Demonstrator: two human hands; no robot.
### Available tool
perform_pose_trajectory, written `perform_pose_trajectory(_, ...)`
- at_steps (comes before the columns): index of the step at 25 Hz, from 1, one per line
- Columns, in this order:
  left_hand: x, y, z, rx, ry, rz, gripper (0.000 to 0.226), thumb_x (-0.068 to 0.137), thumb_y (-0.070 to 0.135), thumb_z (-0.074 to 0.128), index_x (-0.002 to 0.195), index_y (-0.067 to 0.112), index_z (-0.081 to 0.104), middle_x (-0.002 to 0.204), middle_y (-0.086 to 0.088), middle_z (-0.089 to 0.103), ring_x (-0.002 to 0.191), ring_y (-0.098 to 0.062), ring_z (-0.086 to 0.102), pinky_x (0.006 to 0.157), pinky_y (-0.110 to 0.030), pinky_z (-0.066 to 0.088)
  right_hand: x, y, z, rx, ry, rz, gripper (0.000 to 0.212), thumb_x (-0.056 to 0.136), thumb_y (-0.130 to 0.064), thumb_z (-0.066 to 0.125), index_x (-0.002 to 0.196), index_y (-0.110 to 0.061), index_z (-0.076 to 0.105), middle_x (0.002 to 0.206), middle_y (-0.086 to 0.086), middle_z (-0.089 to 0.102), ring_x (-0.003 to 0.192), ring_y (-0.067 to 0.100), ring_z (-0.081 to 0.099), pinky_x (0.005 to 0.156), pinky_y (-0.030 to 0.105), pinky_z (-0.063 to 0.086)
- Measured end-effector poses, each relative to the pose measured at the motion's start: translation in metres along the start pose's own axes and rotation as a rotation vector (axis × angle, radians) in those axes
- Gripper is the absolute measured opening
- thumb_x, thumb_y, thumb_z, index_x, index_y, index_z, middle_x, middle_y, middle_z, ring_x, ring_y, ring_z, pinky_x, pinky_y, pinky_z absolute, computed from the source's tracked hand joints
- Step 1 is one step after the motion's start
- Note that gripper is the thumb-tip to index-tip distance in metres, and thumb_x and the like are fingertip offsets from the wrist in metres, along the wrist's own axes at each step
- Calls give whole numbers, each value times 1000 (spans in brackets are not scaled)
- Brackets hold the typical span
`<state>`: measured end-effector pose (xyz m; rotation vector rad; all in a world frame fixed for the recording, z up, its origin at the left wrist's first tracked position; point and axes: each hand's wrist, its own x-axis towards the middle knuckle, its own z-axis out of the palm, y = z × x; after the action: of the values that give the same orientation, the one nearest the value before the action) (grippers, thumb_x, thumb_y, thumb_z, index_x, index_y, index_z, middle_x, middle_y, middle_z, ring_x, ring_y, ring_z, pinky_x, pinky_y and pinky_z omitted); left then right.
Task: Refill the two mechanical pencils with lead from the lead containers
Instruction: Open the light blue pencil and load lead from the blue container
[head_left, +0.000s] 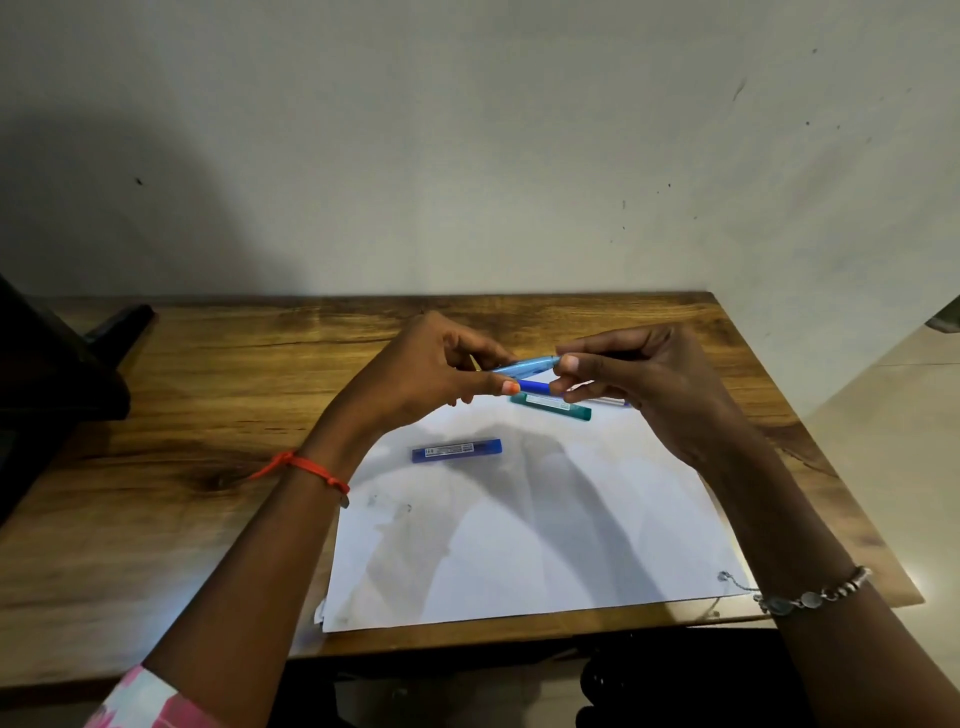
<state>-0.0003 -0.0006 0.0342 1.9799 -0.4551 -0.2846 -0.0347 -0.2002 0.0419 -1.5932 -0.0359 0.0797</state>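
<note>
Both hands up over the paper (519, 545): left hand (421, 374) & right hand (639, 384) each w/ grip pinched on the light-blue pencil (524, 366); blue lead case (457, 450) lies below.

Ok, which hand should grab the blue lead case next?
Left, probably. The blue case lies on the paper below the left hand; the right hand is farther off and pinches the pencil end.

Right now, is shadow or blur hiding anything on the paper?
Head view: both hands cast grey shadows over the white paper; the blue lead container lies in shadow yet stays readable; the light blue pencil is slightly soft; wide-angle bends the table edges.
</note>
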Motion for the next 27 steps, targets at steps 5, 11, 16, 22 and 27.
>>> perform_pose_trajectory(5,0,3,0,-9,-6,-7,23,73,9,74,89,25,70,48,17,62,43,1,48,43,-10,36,0,1,0,-34,0,-53,14,66,-4,70,79,-2,71,60,6,72,57,17,69,58,20,55)
perform_pose_trajectory(11,0,5,0,-46,-9,-24,19,74,13,73,89,25,70,48,15,63,46,2,45,45,-8,33,-1,-2,-2,-31,4,-87,8,71,4,66,77,0,70,58,6,71,54,17,69,58,20,56)
perform_pose_trajectory(16,-1,6,0,-28,-20,-41,17,74,17,73,90,21,72,49,15,63,49,4,48,45,-7,34,-2,-4,-2,-50,3,-103,10,71,7,65,78,1,69,57,7,70,53,18,68,57,21,55)
perform_pose_trajectory(22,-1,8,-2,-31,-22,-60,13,74,20,73,77,32,70,49,14,63,51,2,46,43,-10,34,-1,-4,-2,-75,5,-120,10,72,8,65,77,0,69,57,7,70,53,18,68,59,21,55)
perform_pose_trajectory(27,0,9,-1,-31,-25,-61,14,74,20,74,74,33,70,49,13,62,53,-3,46,42,-12,34,-1,-4,-3,-87,13,-134,12,73,9,64,77,0,69,56,7,70,53,18,68,59,20,54)
